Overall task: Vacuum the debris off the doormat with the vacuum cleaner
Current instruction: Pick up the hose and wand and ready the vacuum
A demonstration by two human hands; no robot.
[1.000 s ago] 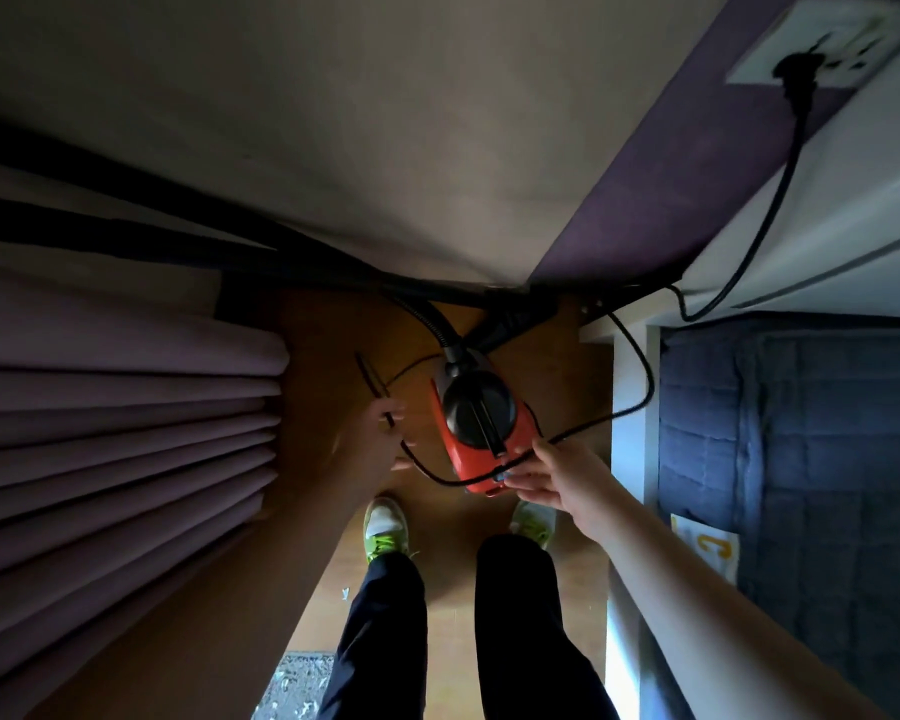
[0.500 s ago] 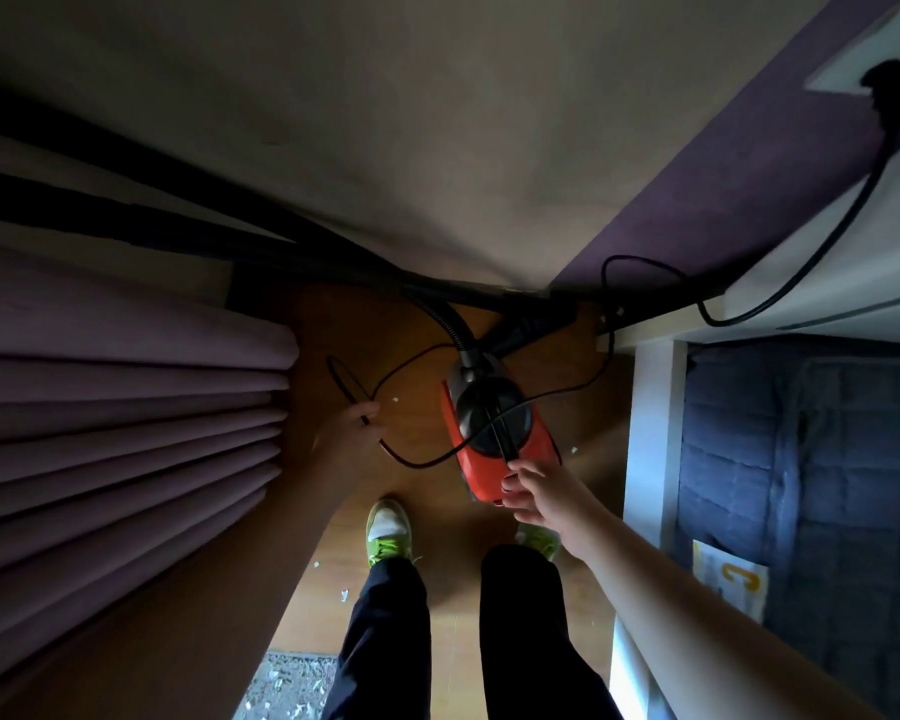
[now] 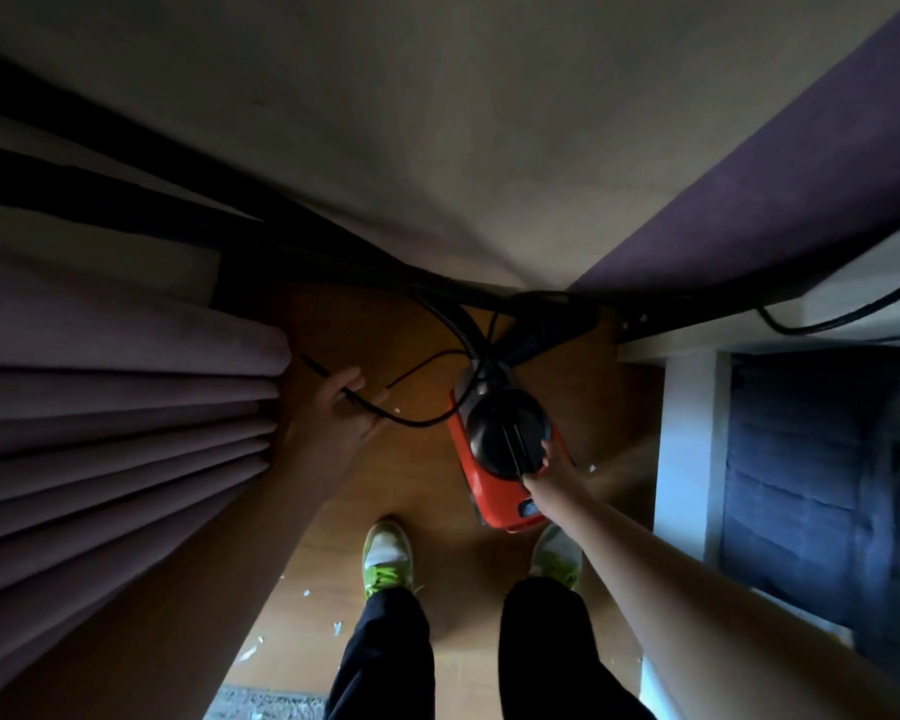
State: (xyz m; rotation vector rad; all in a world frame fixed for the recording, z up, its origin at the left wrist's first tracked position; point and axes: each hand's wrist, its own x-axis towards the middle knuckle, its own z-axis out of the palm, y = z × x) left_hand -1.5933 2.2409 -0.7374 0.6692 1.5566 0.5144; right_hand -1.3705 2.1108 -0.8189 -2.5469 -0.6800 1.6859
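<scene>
A red and black vacuum cleaner (image 3: 489,491) sits on the wooden floor ahead of my feet. My right hand (image 3: 552,467) grips the black carry handle on its top. My left hand (image 3: 341,413) is out to the left with its fingers spread, and the black power cord (image 3: 417,420) runs across its palm to the vacuum. A ribbed black hose (image 3: 453,330) leaves the vacuum's far end toward the wall. A strip of the grey doormat (image 3: 261,706) shows at the bottom edge, speckled with white debris.
Pleated mauve curtains (image 3: 115,418) fill the left side. A white post (image 3: 689,439) and dark blue bedding (image 3: 811,470) stand at the right. White scraps (image 3: 248,653) lie on the floor near my green shoes (image 3: 385,556). A wall closes the far end.
My right hand moved from the vacuum's near end up onto its top handle. My left hand slid left along the cord and opened its fingers. The view tipped down, so the wall socket left the frame.
</scene>
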